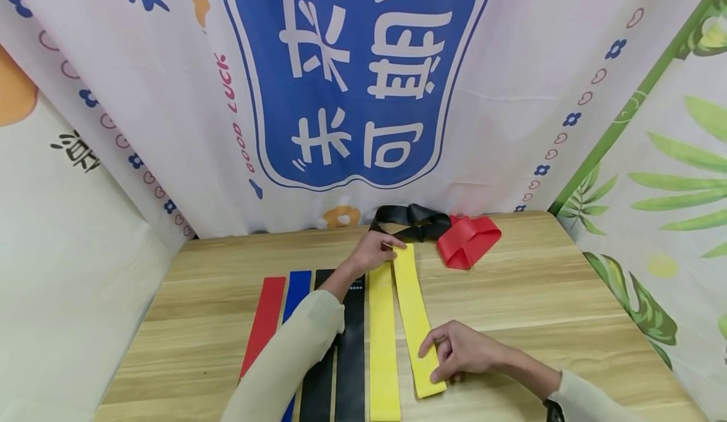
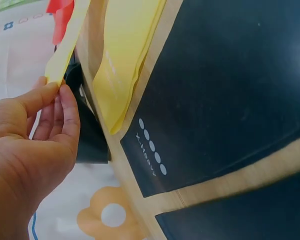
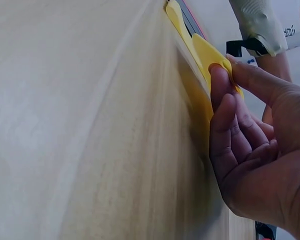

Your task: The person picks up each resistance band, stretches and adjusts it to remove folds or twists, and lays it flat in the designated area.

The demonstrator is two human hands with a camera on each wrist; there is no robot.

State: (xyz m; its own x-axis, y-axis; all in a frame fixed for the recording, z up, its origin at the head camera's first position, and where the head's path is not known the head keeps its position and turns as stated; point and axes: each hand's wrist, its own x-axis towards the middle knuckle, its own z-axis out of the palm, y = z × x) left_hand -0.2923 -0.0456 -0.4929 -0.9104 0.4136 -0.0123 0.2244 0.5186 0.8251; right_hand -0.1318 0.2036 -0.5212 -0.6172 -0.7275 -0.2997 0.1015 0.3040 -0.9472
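Note:
A yellow resistance band [image 1: 410, 308] slants over the table, stretched out flat between my hands. At its far end, my left hand [image 1: 372, 253] pinches the tip between thumb and fingers; the left wrist view shows this grip on the yellow band [image 2: 65, 52]. My right hand [image 1: 462, 349] pinches the near end, and the right wrist view shows that end of the band [image 3: 210, 55] between thumb and fingers. Just left lies a second yellow band [image 1: 384, 346]. Beyond it are two black bands, one [image 1: 350, 359] with a white "X-Heavy" print [image 2: 151, 150].
Further left lie a blue band [image 1: 298, 288] and a red band [image 1: 265, 311], partly hidden by my left sleeve [image 1: 289, 359]. A looped black band [image 1: 434, 221] and a folded red band [image 1: 471, 239] sit at the wooden table's [image 1: 539, 283] back edge, before a printed curtain [image 1: 488, 176].

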